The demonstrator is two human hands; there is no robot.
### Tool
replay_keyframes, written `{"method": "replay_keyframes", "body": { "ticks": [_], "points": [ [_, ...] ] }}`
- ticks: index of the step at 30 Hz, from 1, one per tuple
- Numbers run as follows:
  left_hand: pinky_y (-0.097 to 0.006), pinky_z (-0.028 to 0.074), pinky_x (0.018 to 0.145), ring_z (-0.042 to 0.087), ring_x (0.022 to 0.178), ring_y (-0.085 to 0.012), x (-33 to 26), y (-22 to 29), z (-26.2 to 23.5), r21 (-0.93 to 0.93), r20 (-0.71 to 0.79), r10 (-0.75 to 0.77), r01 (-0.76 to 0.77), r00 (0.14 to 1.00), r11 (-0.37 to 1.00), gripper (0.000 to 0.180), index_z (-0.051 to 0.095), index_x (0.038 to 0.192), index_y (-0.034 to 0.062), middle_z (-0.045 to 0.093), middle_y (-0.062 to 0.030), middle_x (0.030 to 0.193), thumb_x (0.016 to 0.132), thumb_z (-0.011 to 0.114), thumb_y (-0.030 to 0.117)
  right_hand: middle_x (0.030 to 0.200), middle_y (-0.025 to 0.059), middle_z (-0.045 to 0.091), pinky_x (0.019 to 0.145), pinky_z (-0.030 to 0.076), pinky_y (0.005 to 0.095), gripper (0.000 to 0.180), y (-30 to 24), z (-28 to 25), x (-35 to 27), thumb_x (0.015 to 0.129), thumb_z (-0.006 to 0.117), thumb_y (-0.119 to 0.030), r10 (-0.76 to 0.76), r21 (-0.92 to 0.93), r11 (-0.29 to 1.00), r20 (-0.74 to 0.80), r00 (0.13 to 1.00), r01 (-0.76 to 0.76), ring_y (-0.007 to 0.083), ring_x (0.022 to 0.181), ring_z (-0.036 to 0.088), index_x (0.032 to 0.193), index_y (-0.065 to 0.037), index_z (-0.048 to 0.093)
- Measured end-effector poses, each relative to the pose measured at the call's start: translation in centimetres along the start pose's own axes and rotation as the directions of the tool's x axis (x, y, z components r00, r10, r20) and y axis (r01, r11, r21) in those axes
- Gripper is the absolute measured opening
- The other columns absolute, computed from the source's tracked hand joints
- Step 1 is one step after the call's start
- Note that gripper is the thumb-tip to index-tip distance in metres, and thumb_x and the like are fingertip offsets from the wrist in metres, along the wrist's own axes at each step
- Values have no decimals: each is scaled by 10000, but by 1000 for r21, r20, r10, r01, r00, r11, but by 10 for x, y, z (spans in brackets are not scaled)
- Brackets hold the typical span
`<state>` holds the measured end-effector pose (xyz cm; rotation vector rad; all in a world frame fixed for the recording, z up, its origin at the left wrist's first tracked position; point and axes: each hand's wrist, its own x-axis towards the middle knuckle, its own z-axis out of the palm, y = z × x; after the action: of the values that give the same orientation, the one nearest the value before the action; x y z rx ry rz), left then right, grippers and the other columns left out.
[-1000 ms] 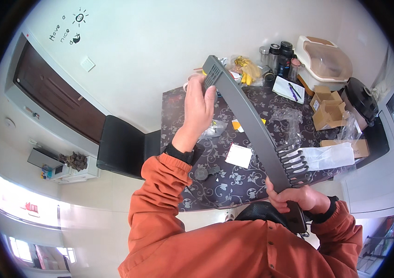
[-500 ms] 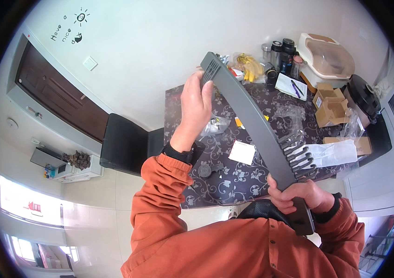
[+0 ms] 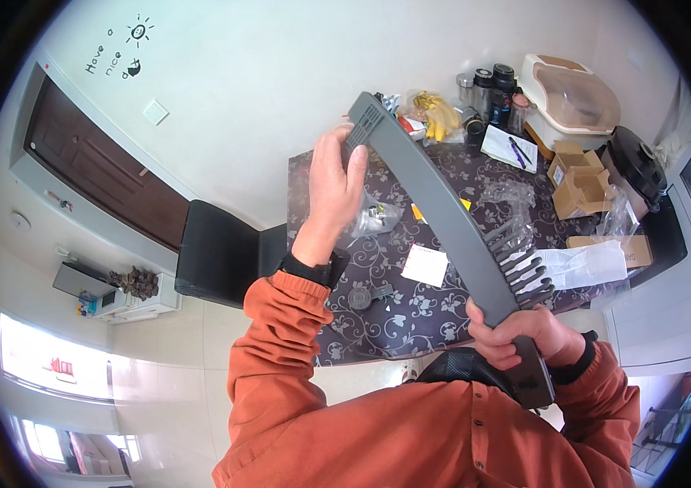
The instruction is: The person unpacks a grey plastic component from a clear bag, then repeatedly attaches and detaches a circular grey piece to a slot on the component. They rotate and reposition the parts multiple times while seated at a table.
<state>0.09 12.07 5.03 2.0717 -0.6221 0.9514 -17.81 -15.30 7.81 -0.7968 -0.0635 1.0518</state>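
A long dark grey plastic bar slants across in front of me above the table. Its far end has slotted vents, and a row of black finger-like hooks juts from its right side near the lower end. My left hand grips the vented end from the left, thumb on the near side and fingers partly hidden behind it. Near the bottom, my right hand is closed round the bar just below the hooks. The bar's underside is out of sight.
Beneath the bar stands a table with a dark floral cloth. It bears a white note sheet, bananas, bottles, an open cardboard box, a clear plastic bag and a notepad with pens. A black chair stands at left.
The bar's vented end has shifted slightly left with my left hand, and the bar has turned a little, showing more of the vents. Both hands keep their hold.
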Motion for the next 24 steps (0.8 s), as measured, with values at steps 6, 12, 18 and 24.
{"method": "replay_keyframes", "body": {
  "ticks": [6, 12, 18, 24],
  "points": [
    [-431, 426, 809, 529, 927, -361, -6, 3, 5, 37, -65, -24, 26, 998, 999, 283, 513, 1140, -31, 547, -198, 980, 953, 508, 182, 651, -14, 399, 512, 320, 234, 142, 7, 3, 4, 879, 498, -55, -60, -171, 984, -64, 996, 48, 77, 556, 359, 1018, -58, 472],
    [-439, 433, 793, 533, 908, -376, 0, -4, -2, 75, 2, 55, -55, 998, 996, 282, 504, 1136, -43, 542, -207, 965, 956, 492, 173, 654, -14, 378, 511, 306, 230, 181, -2, 2, 6, 844, 474, -29, 0, -53, 999, -25, 1000, -1, 80, 554, 340, 1023, -54, 455],
    [-450, 434, 797, 530, 918, -388, -3, -7, 3, 83, 5, -13, 13, 1000, 996, 275, 503, 1121, -44, 543, -215, 972, 945, 506, 168, 648, -17, 368, 499, 296, 224, 161, 0, 1, 8, 837, 479, -28, 11, -43, 999, -76, 997, -15, 73, 544, 332, 991, -57, 442],
    [-456, 429, 797, 528, 922, -391, -1, -10, 5, 145, 6, 6, -7, 1000, 989, 250, 504, 1086, -39, 541, -221, 977, 935, 518, 160, 650, -14, 369, 489, 305, 226, 182, -5, -5, 14, 824, 493, -18, 0, 38, 999, 2, 1000, 0, 73, 538, 333, 994, -55, 439]
  ]
}}
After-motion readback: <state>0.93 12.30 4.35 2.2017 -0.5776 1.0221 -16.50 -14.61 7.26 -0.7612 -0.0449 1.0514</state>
